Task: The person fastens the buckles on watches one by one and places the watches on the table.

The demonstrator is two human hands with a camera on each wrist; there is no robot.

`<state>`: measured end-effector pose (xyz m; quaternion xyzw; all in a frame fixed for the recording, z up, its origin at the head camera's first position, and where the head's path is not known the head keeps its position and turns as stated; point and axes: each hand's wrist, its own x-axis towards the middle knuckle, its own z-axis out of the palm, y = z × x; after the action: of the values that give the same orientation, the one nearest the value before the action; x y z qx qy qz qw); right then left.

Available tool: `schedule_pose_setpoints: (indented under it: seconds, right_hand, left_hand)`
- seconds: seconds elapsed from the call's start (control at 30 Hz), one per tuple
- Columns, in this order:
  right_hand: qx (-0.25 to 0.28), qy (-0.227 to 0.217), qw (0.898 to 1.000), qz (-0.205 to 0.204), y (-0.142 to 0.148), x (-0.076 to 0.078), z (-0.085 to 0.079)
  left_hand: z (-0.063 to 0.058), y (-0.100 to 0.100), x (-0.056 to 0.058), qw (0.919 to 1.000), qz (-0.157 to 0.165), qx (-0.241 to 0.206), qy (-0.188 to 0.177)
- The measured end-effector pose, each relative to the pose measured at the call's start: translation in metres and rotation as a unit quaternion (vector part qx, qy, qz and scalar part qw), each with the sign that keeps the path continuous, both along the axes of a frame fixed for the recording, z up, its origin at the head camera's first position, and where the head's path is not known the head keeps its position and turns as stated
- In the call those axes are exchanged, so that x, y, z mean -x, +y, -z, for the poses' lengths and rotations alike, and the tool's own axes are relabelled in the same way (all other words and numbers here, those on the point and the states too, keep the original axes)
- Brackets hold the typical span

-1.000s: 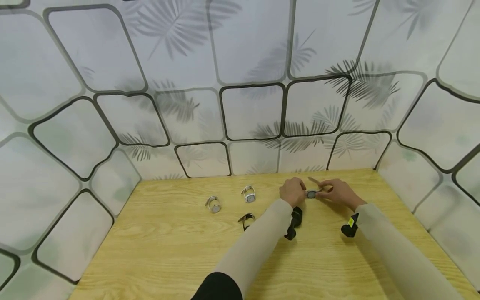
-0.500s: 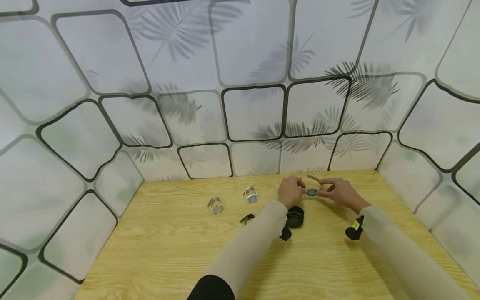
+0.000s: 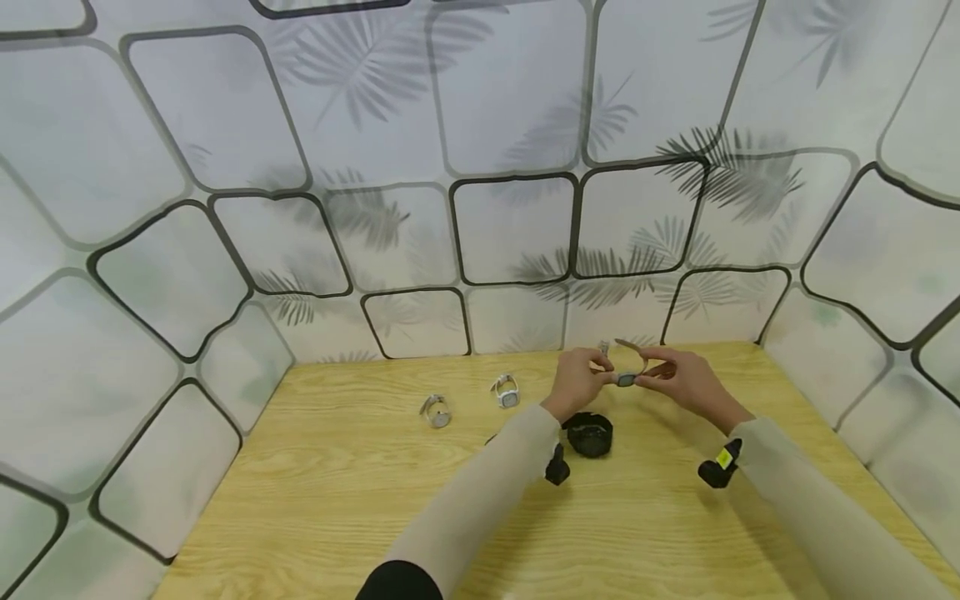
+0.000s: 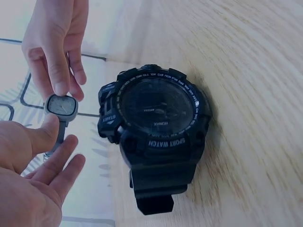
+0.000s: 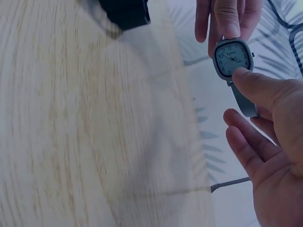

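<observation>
Both hands hold a small grey watch (image 3: 626, 380) with a rounded-square face near the far right of the table. My left hand (image 3: 577, 379) pinches one end of its case. From the other side my right hand (image 3: 684, 382) grips it, the thumb on the edge of the dial (image 5: 231, 57) in the right wrist view. The strap (image 3: 632, 343) stands up in a loop behind the case. In front of the left hand a large black sport watch (image 4: 158, 109) rests on the table, its round face showing in the left wrist view.
Two pale watches with looped straps, a square-faced one (image 3: 508, 397) and a round-faced one (image 3: 439, 417), stand left of the hands on the wooden table (image 3: 322, 500). The left sleeve (image 3: 472, 483) nearly hides another dark watch. A patterned curtain (image 3: 510, 225) borders the back and sides.
Both hands have lifted the grey watch slightly, and its strap loop shows more. The left forearm has shifted left, uncovering the black sport watch and covering the dark watch beside it.
</observation>
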<state>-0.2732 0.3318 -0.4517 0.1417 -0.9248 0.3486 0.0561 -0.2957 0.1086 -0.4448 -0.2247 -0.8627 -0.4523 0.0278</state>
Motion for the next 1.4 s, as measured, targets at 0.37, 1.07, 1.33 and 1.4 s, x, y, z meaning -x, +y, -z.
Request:
schedule_pose_setpoints:
  seconds: [0.37,1.07,1.33,1.4]
  right_hand:
    - [0.035,0.011,0.999,-0.006,-0.009,-0.011,-0.008]
    - [0.053,0.034,0.998,-0.007,-0.014,-0.016,-0.009]
    - [0.053,0.03,0.998,-0.009,-0.016,-0.02,-0.01]
    - [0.054,0.028,0.998,-0.01,-0.017,-0.021,-0.01]
  left_hand:
    - [-0.001,-0.014,-0.006,0.993,0.007,-0.097,-0.068]
    - [-0.002,-0.021,-0.011,0.986,0.01,-0.142,-0.087]
    - [0.0,-0.021,-0.012,0.9833,0.014,-0.153,-0.098]
    - [0.001,-0.021,-0.012,0.9816,0.013,-0.159,-0.105]
